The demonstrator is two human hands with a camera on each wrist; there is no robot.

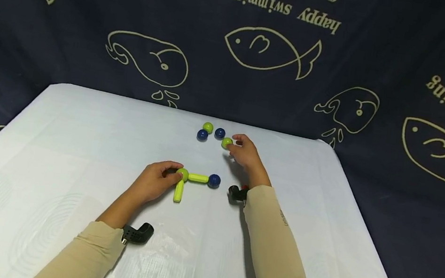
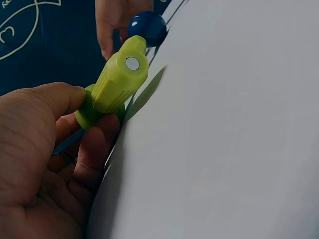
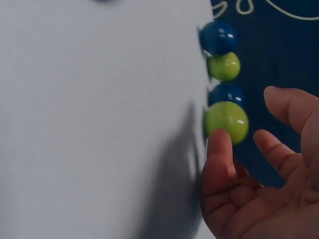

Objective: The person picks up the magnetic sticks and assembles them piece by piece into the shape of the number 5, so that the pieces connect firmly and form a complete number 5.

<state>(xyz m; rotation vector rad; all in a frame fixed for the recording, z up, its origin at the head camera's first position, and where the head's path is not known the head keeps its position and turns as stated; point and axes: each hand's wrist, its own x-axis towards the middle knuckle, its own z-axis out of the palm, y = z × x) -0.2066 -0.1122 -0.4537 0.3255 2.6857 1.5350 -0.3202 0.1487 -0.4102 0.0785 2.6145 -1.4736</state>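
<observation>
My left hand (image 1: 154, 180) grips the green ball (image 1: 183, 174) at the corner of a joined piece, with thumb and fingers on it in the left wrist view. From that ball one yellow-green magnetic rod (image 1: 198, 178) runs right to a dark blue ball (image 1: 214, 181). A second such rod (image 2: 117, 82) points toward me, a silver disc in its free end. At the far side, my right hand (image 1: 245, 151) reaches to a loose green ball (image 3: 227, 121). One fingertip overlaps that ball in the right wrist view, while the other fingers stay spread apart from it.
Beside the loose green ball lie two dark blue balls (image 1: 220, 133) (image 1: 202, 135) and another green ball (image 1: 208, 127), near the far edge of the white table (image 1: 76, 147). A dark curtain (image 1: 206, 13) with fish drawings hangs behind the table.
</observation>
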